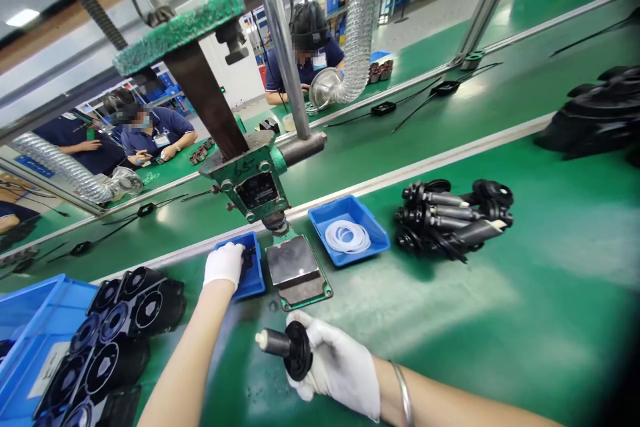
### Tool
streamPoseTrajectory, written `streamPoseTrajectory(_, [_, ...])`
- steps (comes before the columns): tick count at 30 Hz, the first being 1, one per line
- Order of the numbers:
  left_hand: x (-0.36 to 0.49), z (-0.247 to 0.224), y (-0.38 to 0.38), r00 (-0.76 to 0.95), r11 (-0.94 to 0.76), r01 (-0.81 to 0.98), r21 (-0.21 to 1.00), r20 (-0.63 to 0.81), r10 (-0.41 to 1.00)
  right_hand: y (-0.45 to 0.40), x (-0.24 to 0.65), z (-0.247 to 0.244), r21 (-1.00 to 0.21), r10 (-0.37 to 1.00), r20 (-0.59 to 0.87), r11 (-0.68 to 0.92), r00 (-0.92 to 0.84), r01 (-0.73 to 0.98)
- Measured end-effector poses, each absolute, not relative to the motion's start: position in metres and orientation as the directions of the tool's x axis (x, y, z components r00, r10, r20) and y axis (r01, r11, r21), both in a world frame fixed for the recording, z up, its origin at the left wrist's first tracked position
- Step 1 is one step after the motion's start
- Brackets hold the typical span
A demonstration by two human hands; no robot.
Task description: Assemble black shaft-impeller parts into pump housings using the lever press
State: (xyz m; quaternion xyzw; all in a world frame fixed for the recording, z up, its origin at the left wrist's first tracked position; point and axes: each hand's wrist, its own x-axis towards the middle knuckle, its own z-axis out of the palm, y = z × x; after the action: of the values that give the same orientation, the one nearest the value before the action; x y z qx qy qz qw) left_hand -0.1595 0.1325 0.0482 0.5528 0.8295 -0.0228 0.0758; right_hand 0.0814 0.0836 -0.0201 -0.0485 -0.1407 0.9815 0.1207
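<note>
My right hand (335,363), in a white glove, is closed around a black round part (299,351) with a shaft that points left and ends in a white tip. My left hand (225,265), also gloved, reaches into a small blue tray (257,275) holding dark pieces; its fingertips are hidden among them. Between the hands and farther back stands a green press (257,180) over a metal plate (295,261). Right of the plate, white rings (347,236) lie in a second blue tray (377,240).
Several black shafted parts (455,217) are piled to the right. Black round housings (107,347) stand at the left beside a large blue bin (60,287). A larger black heap (600,113) lies far right. People (155,133) sit across the bench.
</note>
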Motion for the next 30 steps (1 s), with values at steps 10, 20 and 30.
streamPoseTrajectory(10, [-0.173,0.053,0.106,-0.433,0.297,0.648,0.701,0.019,0.901,0.085,0.083,-0.013,-0.322,0.267,-0.045,-0.916,-0.963,-0.239])
streamPoseTrajectory(20, [-0.126,0.056,0.036,-0.475,-0.036,-0.23,0.973,-0.079,0.876,0.096,0.087,0.0,-0.455,0.501,0.001,-0.771,-0.866,-0.446])
streamPoseTrajectory(30, [-0.075,0.046,0.03,-0.435,-0.163,-0.732,0.662,-0.269,0.86,0.102,0.089,0.008,-0.587,0.663,-0.03,-0.618,-0.748,-0.523])
